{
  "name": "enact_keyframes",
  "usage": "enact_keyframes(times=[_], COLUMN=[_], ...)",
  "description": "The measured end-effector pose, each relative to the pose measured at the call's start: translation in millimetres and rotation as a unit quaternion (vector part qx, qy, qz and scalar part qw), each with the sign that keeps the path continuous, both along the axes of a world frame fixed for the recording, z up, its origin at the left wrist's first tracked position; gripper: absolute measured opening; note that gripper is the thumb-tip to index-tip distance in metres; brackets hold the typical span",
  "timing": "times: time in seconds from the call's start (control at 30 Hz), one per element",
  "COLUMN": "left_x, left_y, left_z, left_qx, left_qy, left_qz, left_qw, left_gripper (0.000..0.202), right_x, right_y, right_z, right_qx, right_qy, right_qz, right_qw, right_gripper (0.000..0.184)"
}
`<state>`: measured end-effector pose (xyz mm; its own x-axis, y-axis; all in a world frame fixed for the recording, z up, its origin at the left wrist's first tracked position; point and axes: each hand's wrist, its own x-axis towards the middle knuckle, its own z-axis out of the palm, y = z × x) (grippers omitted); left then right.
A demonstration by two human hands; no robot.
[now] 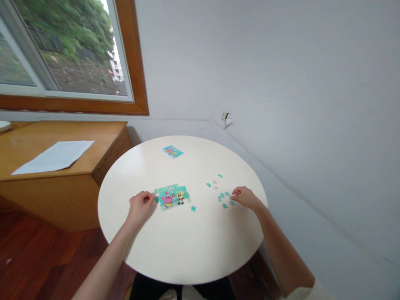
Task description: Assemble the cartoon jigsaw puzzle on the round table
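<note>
A partly assembled jigsaw puzzle with cartoon characters on teal lies on the round white table. My left hand rests at its left edge with curled fingers; whether they pinch anything is hidden. Over on the right, my right hand reaches down to a cluster of loose teal jigsaw pieces, thumb and fingertips together at a piece on the cluster's near right side. One single jigsaw piece lies just off the puzzle's lower right corner. A few more loose pieces are scattered beyond the cluster.
Toward the table's far side lies a small picture card with matching artwork. A wooden cabinet bearing white paper sheets stands at the left, below a window. The white wall with a plugged socket closes off the back and right.
</note>
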<state>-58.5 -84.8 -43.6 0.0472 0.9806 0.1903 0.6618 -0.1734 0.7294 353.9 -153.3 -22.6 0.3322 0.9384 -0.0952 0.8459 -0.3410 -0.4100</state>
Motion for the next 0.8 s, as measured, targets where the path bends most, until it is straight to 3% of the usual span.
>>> enact_keyframes(times=[0.2,0.43,0.63,0.8], left_x=[0,-2,-2,-2], left_y=[0,3,3,3], left_z=[-1.3,-5.1,-7.4,-7.2], left_qx=[0.005,0.006,0.005,0.005], left_qy=[0.002,0.009,-0.004,-0.008], left_qz=[0.0,-0.004,-0.002,-0.003], left_qw=[1.0,1.0,1.0,1.0], left_gripper=[0.029,0.033,0.032,0.03], right_x=[-2,-1,-7,-10], right_y=[-3,-9,-6,-3], right_z=[-0.6,2.5,-6.8,-4.9], right_qx=[0.014,0.01,0.02,0.007], right_qy=[0.014,0.057,0.011,-0.001], right_qz=[-0.004,-0.001,-0.027,-0.007], right_qw=[1.0,0.998,0.999,1.0], right_gripper=[0.006,0.016,0.017,0.015])
